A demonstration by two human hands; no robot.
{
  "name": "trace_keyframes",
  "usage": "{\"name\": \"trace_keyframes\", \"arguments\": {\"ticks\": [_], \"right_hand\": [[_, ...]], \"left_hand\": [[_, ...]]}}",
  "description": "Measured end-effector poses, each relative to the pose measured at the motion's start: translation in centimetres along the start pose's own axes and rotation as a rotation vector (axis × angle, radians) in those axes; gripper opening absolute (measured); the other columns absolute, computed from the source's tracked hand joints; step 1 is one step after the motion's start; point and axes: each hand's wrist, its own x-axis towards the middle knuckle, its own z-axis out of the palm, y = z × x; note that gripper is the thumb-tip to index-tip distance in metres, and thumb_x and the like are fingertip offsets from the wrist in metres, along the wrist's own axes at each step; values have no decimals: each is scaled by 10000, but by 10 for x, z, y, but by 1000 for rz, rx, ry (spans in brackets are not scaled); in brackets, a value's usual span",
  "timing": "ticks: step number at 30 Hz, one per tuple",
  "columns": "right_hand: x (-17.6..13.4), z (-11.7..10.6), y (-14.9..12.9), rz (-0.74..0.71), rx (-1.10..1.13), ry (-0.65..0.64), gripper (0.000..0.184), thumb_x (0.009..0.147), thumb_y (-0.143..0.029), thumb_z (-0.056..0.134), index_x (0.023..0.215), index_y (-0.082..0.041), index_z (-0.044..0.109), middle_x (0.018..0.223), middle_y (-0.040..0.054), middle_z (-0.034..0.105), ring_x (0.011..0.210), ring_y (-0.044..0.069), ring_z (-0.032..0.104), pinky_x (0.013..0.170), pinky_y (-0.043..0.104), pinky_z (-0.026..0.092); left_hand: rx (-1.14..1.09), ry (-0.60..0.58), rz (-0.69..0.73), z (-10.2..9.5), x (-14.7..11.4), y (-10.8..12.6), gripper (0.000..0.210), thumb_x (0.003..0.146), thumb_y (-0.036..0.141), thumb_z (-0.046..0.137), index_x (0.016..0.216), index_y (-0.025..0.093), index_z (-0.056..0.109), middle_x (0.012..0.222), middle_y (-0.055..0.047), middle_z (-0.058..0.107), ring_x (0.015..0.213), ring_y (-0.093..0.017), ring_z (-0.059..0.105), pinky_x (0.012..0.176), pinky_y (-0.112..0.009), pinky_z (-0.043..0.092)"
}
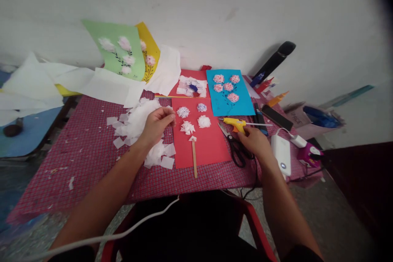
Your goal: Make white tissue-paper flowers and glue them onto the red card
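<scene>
Red-checked tabletop (86, 131) meets a pale wall (196, 16); my right hand (254, 141) has its fingers around the yellow glue gun (233, 122), just beside a red sheet (211, 149) bearing four paper puffs (204, 121). My left hand (157, 123), fingers pinched narrow, is at white paper squares (138, 116); whether it holds one, I cannot tell.

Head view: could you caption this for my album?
Right hand at a yellow plastic glue gun, left hand by white paper squares, four ruffled paper puffs on red paper.
</scene>
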Motion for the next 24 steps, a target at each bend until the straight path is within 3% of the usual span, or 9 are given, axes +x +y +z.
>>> {"name": "trace_keyframes", "arguments": {"ticks": [6,10,16,21,24], "right_hand": [[3,8,0,46,16,3,327,968,-401,550,1047,-155,751,1044,189,797,858,293,728,673,343,405],[-3,8,4,60,174,59,331,962,-380,540,1040,-137,751,991,184,801,848,286,725,702,339,445],[-34,-13,-4,152,740,215,383,916,-507,649,1048,-154,717,805,82,751,683,234,676,602,325,487],[-49,-24,-32,81,1255,298,283,860,-408,760,1022,-202,653,854,39,739,675,176,676,604,300,556],[-47,-23,-43,45,1364,332,304,836,-362,783,1073,-209,667,873,26,731,686,165,680,617,295,565]], "left_hand": [[0,-3,-13,0,0,-1,156,744,232,829,836,177,716,676,-1,678,599,-110,623,600,-256,530],[12,-14,-15,-1,0,-1,163,745,240,831,838,174,715,673,-3,676,598,-110,621,599,-256,525],[39,-16,-6,0,-1,-2,146,747,237,821,834,172,722,675,1,672,600,-109,624,603,-251,521],[76,-25,13,1,-2,-4,118,755,230,804,832,180,730,679,4,673,603,-109,619,608,-248,511],[117,-31,31,0,-2,-5,105,766,223,793,844,184,735,691,2,674,615,-111,613,613,-247,504]]}}
